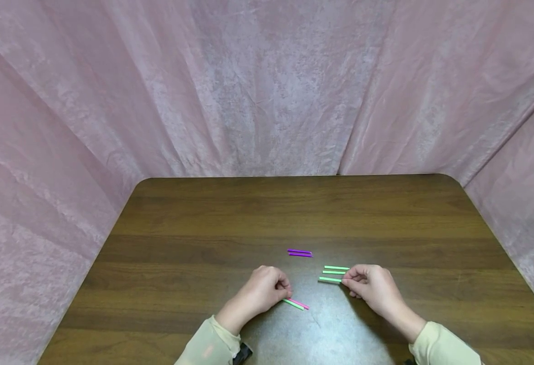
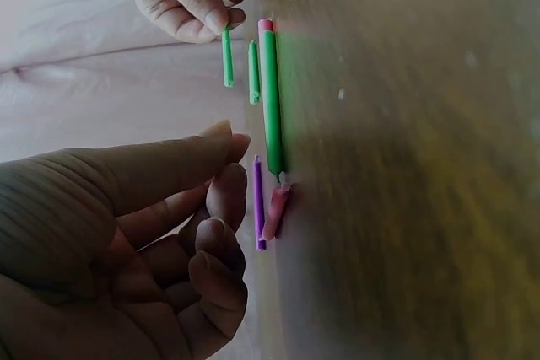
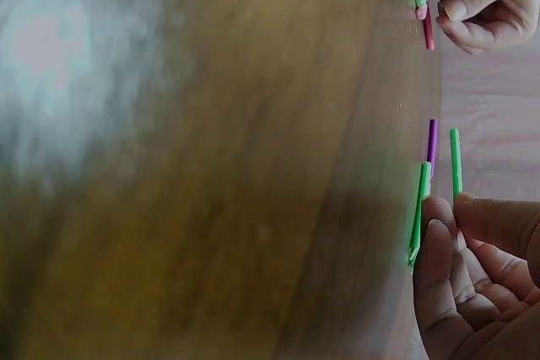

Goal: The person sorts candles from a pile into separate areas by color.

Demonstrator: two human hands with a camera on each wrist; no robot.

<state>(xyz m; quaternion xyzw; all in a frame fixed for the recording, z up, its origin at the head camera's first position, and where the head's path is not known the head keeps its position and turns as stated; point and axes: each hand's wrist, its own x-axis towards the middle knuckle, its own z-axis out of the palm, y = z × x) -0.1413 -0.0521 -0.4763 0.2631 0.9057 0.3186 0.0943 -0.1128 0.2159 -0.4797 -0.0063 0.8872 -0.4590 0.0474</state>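
My right hand (image 1: 374,288) pinches one end of a thin green candle (image 1: 330,280) between thumb and fingertip, holding it raised above the table. Just behind it lie two more green candles, a farther one (image 1: 336,267) and a nearer one (image 1: 333,272). My left hand (image 1: 263,289) hovers with loosely curled fingers, thumb near the index fingertip, and nothing shows between them in the left wrist view. Close beside its fingertips, a green candle (image 2: 271,107) and a pink candle (image 2: 276,212) lie together on the table.
Two purple candles (image 1: 300,254) lie side by side farther back, between the hands. The brown wooden table (image 1: 180,213) has rounded far corners. Pink curtains (image 1: 271,91) hang behind it and at both sides.
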